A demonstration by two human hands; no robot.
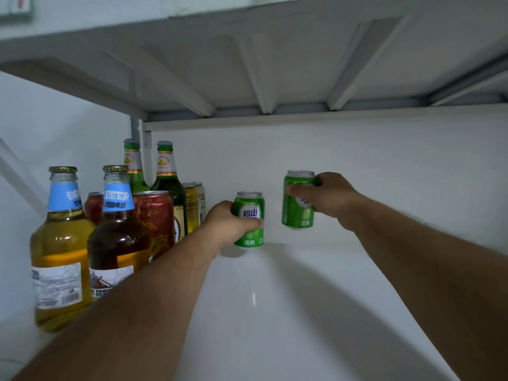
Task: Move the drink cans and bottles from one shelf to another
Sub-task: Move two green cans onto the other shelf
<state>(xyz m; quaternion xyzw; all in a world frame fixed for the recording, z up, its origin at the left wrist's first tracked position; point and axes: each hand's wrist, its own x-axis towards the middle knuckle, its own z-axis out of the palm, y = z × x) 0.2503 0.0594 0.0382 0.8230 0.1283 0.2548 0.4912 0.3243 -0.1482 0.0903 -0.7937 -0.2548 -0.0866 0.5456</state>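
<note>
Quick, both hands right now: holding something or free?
Left hand: grips the left green can, low by the shelf.
Right hand: grips the right green can, lifted.

green cans: 2 (pixel 249 218) (pixel 298 200) | red cans: 2 (pixel 155 215) (pixel 94 206) | gold can: 1 (pixel 191 207) | pale can: 1 (pixel 201 202), mostly hidden behind the gold one | green glass bottles: 2 (pixel 134 171) (pixel 167 177) | clear blue-necked bottles: 2 (pixel 61 248) (pixel 118 237) | hands: 2 (pixel 228 225) (pixel 330 195) | shelves: 2 (pixel 275 284) (pixel 247 64)
</note>
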